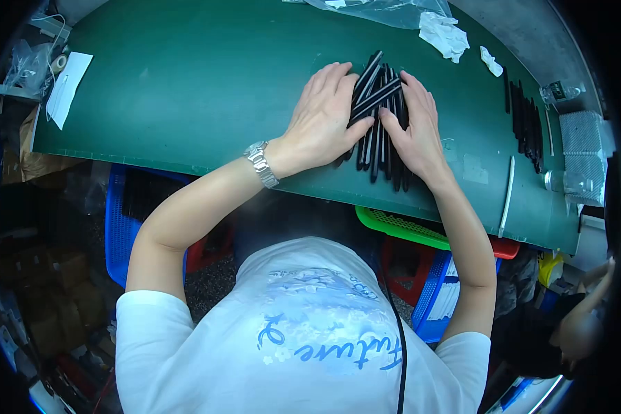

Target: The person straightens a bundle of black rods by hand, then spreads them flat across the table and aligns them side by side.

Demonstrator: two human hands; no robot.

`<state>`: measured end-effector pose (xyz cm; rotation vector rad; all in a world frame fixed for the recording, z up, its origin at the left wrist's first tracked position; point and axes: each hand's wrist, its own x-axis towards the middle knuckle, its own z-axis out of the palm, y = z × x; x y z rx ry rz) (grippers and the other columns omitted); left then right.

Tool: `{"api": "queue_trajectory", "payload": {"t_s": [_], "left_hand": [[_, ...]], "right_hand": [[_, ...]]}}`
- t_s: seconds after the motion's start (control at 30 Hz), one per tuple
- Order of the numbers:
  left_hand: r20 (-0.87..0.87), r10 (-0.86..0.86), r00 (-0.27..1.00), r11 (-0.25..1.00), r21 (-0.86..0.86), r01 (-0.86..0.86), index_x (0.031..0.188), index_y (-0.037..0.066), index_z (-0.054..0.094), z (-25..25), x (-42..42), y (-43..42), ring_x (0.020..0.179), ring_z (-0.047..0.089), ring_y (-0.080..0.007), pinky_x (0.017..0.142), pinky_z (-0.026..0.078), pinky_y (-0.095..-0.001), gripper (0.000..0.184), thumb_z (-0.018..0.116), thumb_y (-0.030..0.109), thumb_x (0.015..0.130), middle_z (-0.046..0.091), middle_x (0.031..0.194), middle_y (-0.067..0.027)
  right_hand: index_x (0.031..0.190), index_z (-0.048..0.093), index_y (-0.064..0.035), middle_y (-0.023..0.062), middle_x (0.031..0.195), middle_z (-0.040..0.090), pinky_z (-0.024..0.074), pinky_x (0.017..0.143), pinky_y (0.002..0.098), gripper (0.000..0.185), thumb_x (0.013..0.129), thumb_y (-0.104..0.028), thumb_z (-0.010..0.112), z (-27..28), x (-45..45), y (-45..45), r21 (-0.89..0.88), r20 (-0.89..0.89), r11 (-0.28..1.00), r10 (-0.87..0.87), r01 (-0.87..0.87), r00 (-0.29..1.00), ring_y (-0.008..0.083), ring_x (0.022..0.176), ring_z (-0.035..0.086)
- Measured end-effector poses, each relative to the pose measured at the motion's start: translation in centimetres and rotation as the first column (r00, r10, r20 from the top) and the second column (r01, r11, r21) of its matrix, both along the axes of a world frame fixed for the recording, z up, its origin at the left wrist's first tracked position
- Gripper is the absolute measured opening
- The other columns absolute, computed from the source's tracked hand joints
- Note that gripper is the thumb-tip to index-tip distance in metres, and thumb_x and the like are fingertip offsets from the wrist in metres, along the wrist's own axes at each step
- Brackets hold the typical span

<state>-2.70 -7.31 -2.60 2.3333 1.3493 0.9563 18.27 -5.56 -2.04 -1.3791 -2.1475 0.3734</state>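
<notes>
A loose bundle of slender black pen-like sticks (pixel 374 141) lies on the green tabletop, with one or more crossing over the others at a slant. My left hand (pixel 323 117), with a metal watch at the wrist, cups the bundle's left side, its thumb reaching across the sticks. From the right, my right hand (pixel 415 127) curls against the same bundle, thumb bent inward over it. Between them the two hands hold the sticks together, while the lower ends fan out toward the table's near edge. My fingertips on the far side are partly hidden.
More black sticks (pixel 526 124) lie at the right of the green table (pixel 207 83). Nearby are clear bottles (pixel 568 182) and a white strip (pixel 508 196). Crumpled white paper (pixel 444 36) sits at the back. Below the edge are blue (pixel 116 228) and green (pixel 407 229) baskets; another person (pixel 566 331) is at right.
</notes>
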Motion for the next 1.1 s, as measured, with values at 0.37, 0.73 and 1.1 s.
{"api": "queue_trajectory", "payload": {"t_s": [0.37, 0.73, 1.1], "left_hand": [[-0.368, -0.117, 0.922, 0.993, -0.04, 0.11, 0.153, 0.027, 0.039, 0.6, -4.6, -0.1, 0.151, 0.018, -0.0378, 0.121, 0.019, -0.0547, 0.056, 0.055, 0.036, 0.101, 0.021, 0.164, -0.0178], [-0.161, -0.2, 0.967, 0.975, -0.126, 0.18, 0.154, 0.013, 0.036, 1.4, -6.6, -2.7, 0.15, 0.022, -0.0381, 0.119, 0.029, -0.0481, 0.065, 0.061, 0.025, 0.096, 0.024, 0.162, -0.0179], [-0.133, -0.275, 0.952, 0.961, -0.047, 0.271, 0.15, 0.008, 0.041, 3.3, -4.0, -0.9, 0.146, 0.031, -0.0378, 0.117, 0.031, -0.0483, 0.058, 0.06, 0.023, 0.097, 0.035, 0.157, -0.0179]], "right_hand": [[0.15, 0.041, -0.0133, 0.0133, 0.16, 0.029, 0.0141, 0.122, 0.0542, 0.066, 0.094, -0.041, 0.061, 2.0, 0.7, -2.1, 0.015, 0.406, 0.98, 0.177, -0.201, 0.897, 0.0362, 0.15, 0.021], [0.144, 0.044, -0.0018, 0.0211, 0.141, 0.05, 0.0303, 0.115, 0.0497, 0.064, 0.091, -0.029, 0.068, 3.8, 4.7, -6.1, -0.011, 0.251, 0.999, -0.038, 0.042, 0.967, 0.0398, 0.134, 0.043], [0.146, 0.042, -0.005, 0.0175, 0.141, 0.048, 0.0305, 0.116, 0.0555, 0.103, 0.063, -0.042, 0.089, 3.2, 4.0, -8.7, 0.023, 0.25, 0.999, 0.036, -0.043, 0.967, 0.0379, 0.133, 0.045]]}}
